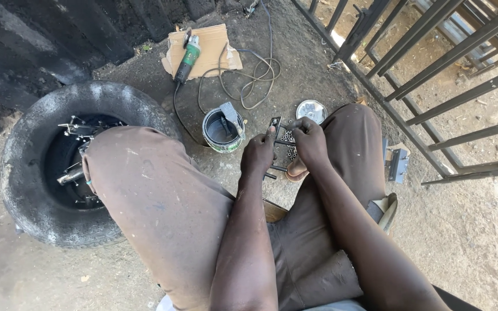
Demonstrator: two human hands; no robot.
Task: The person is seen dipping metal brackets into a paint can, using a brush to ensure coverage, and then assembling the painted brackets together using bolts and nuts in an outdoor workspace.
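Note:
I sit with both knees up in brown trousers, and my hands meet between them. My left hand (259, 154) pinches a small flat black metal piece (274, 124) held upright. My right hand (310, 141) closes on the same metal work from the right side; what its fingers grip is partly hidden. Below the hands a dark metal rod (274, 169) lies on the ground beside several small silver nuts (287, 138).
An old tyre (41, 167) with metal parts in its hub lies at left. A paint tin (222, 130) with a brush stands ahead, its lid (311, 110) nearby. A green angle grinder (187, 57) rests on cardboard with its cord looped. A black metal gate (433, 75) lies at right.

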